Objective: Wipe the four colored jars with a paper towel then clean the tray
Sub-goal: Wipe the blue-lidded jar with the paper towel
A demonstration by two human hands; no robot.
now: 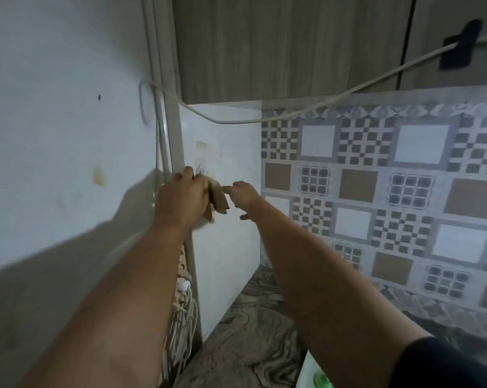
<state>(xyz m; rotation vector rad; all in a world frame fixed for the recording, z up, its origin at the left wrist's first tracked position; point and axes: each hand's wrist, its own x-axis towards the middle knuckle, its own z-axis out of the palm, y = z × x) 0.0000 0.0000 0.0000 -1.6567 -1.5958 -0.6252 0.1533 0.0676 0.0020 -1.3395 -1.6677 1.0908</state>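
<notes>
A: Head view, centre of frame. State both hands.

B: The left hand (pixel 180 196) grips a brown folded item (pixel 217 198), seemingly a paper towel, against the white wall panel (pixel 225 152), fingers curled round it. The right hand (pixel 243 191) reaches in from the right, fingers extended and loosely spread, touching nothing clearly.

A: Purpose?

B: Probably pulling a sheet free from a wall hook; blur prevents confirmation.

A: Jars, tray?

B: Not in view. Only the marbled counter (pixel 253 326) shows, lower centre.
</notes>
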